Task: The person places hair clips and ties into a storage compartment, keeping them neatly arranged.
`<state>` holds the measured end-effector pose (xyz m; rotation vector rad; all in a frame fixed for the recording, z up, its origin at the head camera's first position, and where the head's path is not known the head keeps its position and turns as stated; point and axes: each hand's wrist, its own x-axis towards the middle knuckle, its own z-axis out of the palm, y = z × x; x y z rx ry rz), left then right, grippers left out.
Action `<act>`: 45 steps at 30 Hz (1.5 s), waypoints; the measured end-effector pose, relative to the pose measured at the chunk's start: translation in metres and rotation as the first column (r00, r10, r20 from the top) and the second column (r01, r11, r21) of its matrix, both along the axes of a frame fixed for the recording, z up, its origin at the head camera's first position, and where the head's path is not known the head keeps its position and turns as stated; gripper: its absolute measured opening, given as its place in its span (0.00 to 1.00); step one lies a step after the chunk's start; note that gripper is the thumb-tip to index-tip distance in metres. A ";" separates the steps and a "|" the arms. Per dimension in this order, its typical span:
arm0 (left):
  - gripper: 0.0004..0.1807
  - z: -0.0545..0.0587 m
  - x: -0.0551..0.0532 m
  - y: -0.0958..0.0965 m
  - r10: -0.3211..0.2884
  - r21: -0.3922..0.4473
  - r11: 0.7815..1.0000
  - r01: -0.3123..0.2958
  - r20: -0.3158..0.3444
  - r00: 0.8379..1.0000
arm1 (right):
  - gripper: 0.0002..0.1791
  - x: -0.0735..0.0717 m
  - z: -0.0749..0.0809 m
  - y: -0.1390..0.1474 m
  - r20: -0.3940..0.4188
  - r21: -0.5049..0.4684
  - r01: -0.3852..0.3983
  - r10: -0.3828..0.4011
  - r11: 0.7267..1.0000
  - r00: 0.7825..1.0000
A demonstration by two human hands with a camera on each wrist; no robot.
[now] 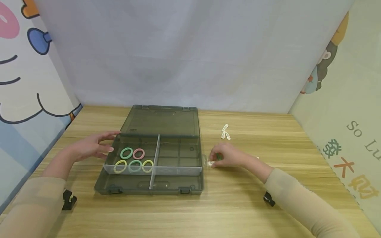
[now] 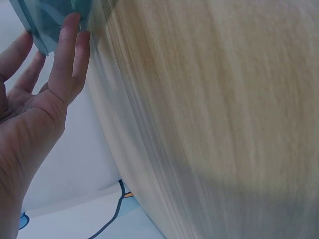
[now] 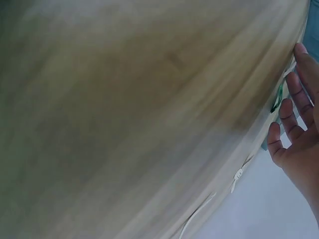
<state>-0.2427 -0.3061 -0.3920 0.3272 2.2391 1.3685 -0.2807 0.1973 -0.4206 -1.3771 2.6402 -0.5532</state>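
A translucent grey divided box (image 1: 178, 188) lies with its lid (image 1: 166, 122) folded back. Several green, pink and yellow ring-shaped hair ties, one of them pink (image 1: 138, 154), rest in its upper left compartment. My left hand (image 1: 93, 145) has its fingers spread against the box's left side; the left wrist view shows fingertips on a box corner (image 2: 47, 30). Just right of the box, my right hand (image 1: 226, 155) pinches a small white hair clip (image 1: 210, 163) between thumb and forefinger, low over the table. A thin green item (image 3: 277, 97) shows beside those fingers.
More white hair clips (image 1: 226, 133) lie in a small cluster on the wooden table (image 1: 253, 211), behind my right hand. A white bit (image 1: 257, 157) peeks out past my right wrist. Cloth walls (image 1: 190, 66) enclose the table at the back and sides.
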 end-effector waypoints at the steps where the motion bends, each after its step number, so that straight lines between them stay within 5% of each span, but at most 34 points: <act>1: 0.42 0.000 0.000 0.000 0.000 -0.001 1.000 0.000 -0.002 1.000 | 0.09 0.000 0.000 0.000 0.004 0.001 0.001 -0.001 1.000 1.000; 17: 0.42 0.000 0.000 0.000 -0.003 0.003 1.000 0.003 0.005 1.000 | 0.02 0.000 -0.005 0.003 -0.050 -0.006 0.029 -0.029 1.000 0.998; 24: 0.43 -0.002 -0.001 0.000 -0.001 0.002 1.000 0.001 0.004 1.000 | 0.02 -0.003 -0.010 0.003 -0.100 -0.103 -0.040 0.029 0.994 0.995; 37: 0.43 -0.002 -0.002 0.002 0.007 0.001 1.000 -0.007 0.007 1.000 | 0.03 0.001 0.021 -0.010 0.065 -0.156 0.023 -0.013 0.987 0.998; 45: 0.43 -0.002 -0.002 0.002 0.013 -0.009 1.000 -0.013 -0.001 1.000 | 0.03 0.002 0.034 -0.031 0.091 -0.163 0.015 0.000 0.986 0.996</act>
